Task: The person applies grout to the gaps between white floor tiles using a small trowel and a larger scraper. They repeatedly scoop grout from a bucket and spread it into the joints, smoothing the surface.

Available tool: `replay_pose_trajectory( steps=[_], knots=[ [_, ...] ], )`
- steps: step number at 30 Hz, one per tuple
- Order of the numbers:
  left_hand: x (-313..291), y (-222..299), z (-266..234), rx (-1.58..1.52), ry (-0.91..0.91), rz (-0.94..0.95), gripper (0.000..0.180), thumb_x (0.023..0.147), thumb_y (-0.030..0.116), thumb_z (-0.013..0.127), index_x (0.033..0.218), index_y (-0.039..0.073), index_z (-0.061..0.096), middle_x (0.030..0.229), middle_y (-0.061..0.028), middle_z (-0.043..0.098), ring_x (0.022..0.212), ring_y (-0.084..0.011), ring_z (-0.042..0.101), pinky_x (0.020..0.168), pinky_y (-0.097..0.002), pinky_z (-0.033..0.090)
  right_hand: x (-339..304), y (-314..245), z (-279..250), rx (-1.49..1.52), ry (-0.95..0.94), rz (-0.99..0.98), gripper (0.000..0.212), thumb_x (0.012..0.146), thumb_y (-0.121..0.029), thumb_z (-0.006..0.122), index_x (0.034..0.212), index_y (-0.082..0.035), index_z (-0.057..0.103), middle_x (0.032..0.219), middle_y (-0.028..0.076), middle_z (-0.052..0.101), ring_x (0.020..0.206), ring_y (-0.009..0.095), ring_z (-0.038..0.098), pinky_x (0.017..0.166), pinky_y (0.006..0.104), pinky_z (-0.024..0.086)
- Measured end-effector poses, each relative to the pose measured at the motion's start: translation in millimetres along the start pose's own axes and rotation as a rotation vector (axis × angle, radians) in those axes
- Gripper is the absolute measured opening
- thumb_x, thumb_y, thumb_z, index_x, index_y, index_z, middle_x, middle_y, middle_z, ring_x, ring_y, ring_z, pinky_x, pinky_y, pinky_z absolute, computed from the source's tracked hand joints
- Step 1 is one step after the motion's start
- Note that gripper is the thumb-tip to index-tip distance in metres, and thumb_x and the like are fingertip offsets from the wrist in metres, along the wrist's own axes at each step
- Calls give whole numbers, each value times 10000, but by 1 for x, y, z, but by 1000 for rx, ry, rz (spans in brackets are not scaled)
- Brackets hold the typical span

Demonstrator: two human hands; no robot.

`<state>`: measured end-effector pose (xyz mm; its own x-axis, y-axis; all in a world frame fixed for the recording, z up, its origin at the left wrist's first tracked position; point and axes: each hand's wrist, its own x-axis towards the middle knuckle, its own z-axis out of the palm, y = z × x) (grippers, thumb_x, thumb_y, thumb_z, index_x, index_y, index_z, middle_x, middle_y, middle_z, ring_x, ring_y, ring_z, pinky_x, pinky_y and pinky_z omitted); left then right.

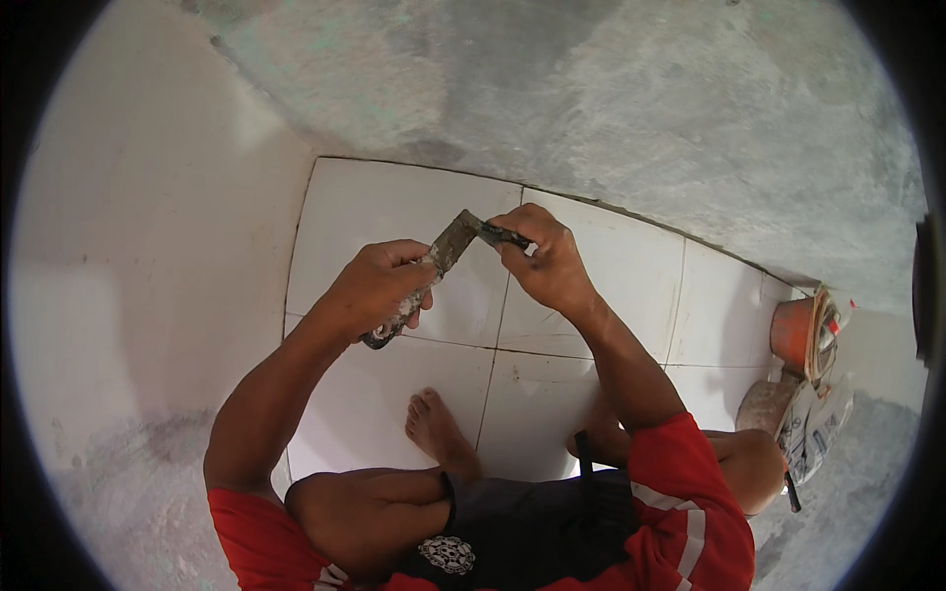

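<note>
My left hand [382, 288] is closed round the plaster-crusted handle of a putty knife [454, 241]. Its grey, dirty blade points up and to the right, away from my left fist. My right hand [545, 258] pinches a small dark scraper-like piece [504, 235], whose left end meets the tip of the blade. Most of that piece's far end lies under my right fingers, so its exact kind is unclear. Both hands are held over the white tiled floor, between my bent knees and the far wall.
White floor tiles [404, 202] with dark joints run up to a grey cement wall [611, 108] ahead. A paler wall [168, 236] rises on the left. At the right stand an orange bucket [791, 333], a round plaster-stained container [764, 407] and a plastic bag [816, 426].
</note>
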<state>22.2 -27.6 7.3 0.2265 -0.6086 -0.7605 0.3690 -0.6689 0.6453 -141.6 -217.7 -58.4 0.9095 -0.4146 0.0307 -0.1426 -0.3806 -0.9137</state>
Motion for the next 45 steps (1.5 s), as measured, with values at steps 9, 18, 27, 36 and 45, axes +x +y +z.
replay_pose_trajectory(
  steps=[9, 18, 27, 36, 45],
  knots=[
    [8, -9, -2, 19, 59, -20, 310, 935, 197, 618, 1173, -1, 635, 733, -69, 641, 526, -120, 587, 444, -273, 465, -18, 1, 10, -22, -211, -43, 344, 830, 83, 638, 1136, -58, 705, 962, 89, 662, 936, 210, 634, 794, 329, 521],
    [19, -13, -20, -2, 124, -10, 312, 925, 230, 609, 1129, -4, 641, 743, -74, 629, 543, -130, 585, 477, -280, 448, -59, 95, -20, 434, 153, 479, 249, 893, 10, 639, 1141, 8, 665, 1023, 60, 677, 868, 160, 636, 818, 308, 530],
    [26, -19, -14, 23, 123, -67, 270, 925, 210, 599, 1113, 20, 638, 737, -72, 628, 540, -135, 589, 462, -285, 450, -79, 155, -63, 826, 674, 652, 289, 889, -25, 636, 1160, 35, 554, 1054, 129, 653, 912, 213, 666, 810, 365, 564],
    [23, -7, -2, -58, 36, -64, 320, 948, 225, 619, 1169, -7, 611, 739, -77, 635, 535, -130, 596, 438, -265, 463, -51, 99, -27, 832, 523, 565, 289, 879, 5, 658, 1145, 22, 546, 1039, 113, 640, 929, 220, 659, 830, 343, 553],
    [10, 6, 15, -210, -3, -59, 299, 970, 213, 598, 1170, -8, 587, 750, -84, 647, 549, -126, 606, 441, -257, 477, -20, 14, 35, -291, 388, -172, 327, 752, 93, 695, 1048, -19, 614, 966, 139, 609, 864, 324, 605, 753, 424, 522]
  ],
)
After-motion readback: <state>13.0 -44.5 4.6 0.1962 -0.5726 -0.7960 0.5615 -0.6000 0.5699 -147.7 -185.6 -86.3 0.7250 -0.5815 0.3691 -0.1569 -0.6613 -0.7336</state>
